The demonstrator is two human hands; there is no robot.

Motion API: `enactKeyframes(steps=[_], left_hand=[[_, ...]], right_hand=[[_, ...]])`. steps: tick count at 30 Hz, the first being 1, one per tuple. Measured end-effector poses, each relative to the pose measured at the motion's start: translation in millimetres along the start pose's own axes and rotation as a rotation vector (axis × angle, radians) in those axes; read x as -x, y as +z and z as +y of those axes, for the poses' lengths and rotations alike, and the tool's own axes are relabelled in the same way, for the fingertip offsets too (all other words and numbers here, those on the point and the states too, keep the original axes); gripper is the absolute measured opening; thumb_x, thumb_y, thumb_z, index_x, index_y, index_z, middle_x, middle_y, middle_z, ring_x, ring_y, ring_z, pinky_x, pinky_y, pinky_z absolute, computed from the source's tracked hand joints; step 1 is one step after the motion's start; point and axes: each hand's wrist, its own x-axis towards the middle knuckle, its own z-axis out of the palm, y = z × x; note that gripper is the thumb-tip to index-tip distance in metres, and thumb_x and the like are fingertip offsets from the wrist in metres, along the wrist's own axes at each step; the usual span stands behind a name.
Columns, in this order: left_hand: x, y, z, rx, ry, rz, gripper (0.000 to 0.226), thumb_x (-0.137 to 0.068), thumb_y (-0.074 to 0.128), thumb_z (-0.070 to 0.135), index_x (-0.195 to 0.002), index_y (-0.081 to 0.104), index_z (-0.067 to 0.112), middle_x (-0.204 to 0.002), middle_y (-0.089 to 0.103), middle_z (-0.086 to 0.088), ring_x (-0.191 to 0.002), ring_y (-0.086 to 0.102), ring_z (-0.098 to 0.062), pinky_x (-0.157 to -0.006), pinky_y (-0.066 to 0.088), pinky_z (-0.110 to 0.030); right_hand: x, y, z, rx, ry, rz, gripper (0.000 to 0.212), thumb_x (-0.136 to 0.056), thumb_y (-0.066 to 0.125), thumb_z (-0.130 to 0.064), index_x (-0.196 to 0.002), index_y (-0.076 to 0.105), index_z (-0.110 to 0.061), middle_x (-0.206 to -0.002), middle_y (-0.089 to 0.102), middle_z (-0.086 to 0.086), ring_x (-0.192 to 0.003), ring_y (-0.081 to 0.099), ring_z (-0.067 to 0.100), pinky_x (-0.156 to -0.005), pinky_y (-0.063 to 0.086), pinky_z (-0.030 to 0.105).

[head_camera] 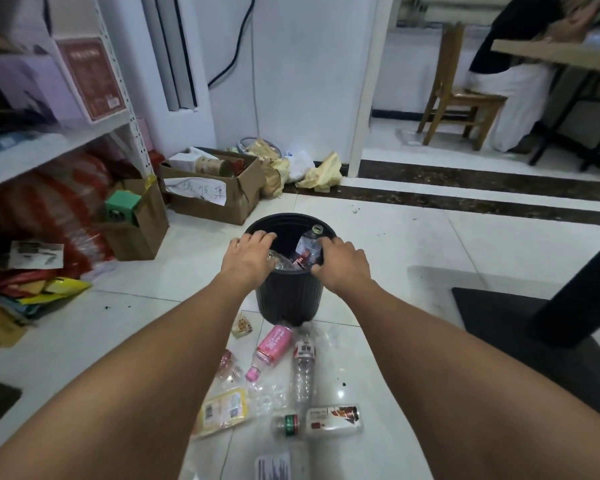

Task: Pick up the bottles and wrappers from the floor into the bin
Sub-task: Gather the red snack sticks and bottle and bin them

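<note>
Litter lies on the floor on the viewer's side of the black bin [288, 299]: a green-capped bottle [321, 422], a yellow wrapper [222, 412] and a pink-labelled bottle [272, 346]. The left grip [252, 252] and right grip [340, 261], bare hands, clasp the bin's rim. Some bottles sit inside. The hands seem to be steadying the bin; next they must let go and reach for a bottle.

A bin [288, 299] stands on the floor [413, 244] with bottles [305, 247] in it. Loose bottles [274, 344] and wrappers [222, 410] lie just in front, nearer the viewer. A box [215, 199] sits behind it, left, beside a shelf [49, 147].
</note>
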Motion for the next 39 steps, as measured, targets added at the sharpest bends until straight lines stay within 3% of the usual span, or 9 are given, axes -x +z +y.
enactKeyframes(steps=[9,15,22,30,39], left_hand=[[24,99,-41,-0.001,0.014,-0.003,0.055,-0.096,0.048,0.033,-0.145,0.03,0.02,-0.148,0.037,-0.003,-0.134,0.036,-0.026,-0.11,0.027,-0.04],[90,185,-83,-0.032,0.025,-0.147,0.054,-0.095,0.048,0.034,-0.145,0.03,0.02,-0.148,0.036,-0.004,-0.133,0.036,-0.027,-0.11,0.027,-0.039],[136,254,-72,0.019,0.096,-0.212,0.056,-0.096,0.047,0.036,-0.146,0.028,0.019,-0.148,0.037,-0.006,-0.136,0.032,-0.028,-0.116,0.02,-0.041],[181,309,-86,0.035,0.079,-0.298,0.055,-0.095,0.049,0.035,-0.144,0.03,0.019,-0.147,0.035,-0.004,-0.134,0.033,-0.025,-0.11,0.024,-0.038],[188,330,-114,-0.031,0.044,-0.295,0.06,-0.092,0.053,0.037,-0.144,0.029,0.017,-0.147,0.034,-0.004,-0.134,0.034,-0.026,-0.111,0.025,-0.039]], right_hand=[[14,114,-17,0.002,-0.027,-0.049,0.057,-0.089,0.058,-0.032,-0.142,0.038,-0.021,-0.138,0.047,0.007,-0.128,0.044,0.028,-0.102,0.035,0.04],[67,195,-12,0.037,-0.026,-0.084,0.055,-0.091,0.057,-0.03,-0.142,0.038,-0.022,-0.137,0.048,0.006,-0.125,0.046,0.027,-0.101,0.035,0.039],[119,263,-10,0.065,0.028,-0.138,0.055,-0.089,0.058,-0.03,-0.14,0.04,-0.021,-0.139,0.048,0.006,-0.126,0.046,0.026,-0.1,0.035,0.038],[148,322,-40,0.024,-0.092,-0.204,0.05,-0.091,0.054,-0.031,-0.139,0.042,-0.021,-0.134,0.051,0.005,-0.123,0.048,0.025,-0.1,0.035,0.039],[193,372,-26,-0.006,-0.286,-0.433,0.053,-0.086,0.059,-0.014,-0.137,0.045,-0.02,-0.134,0.047,0.003,-0.124,0.045,0.023,-0.094,0.037,0.031]])
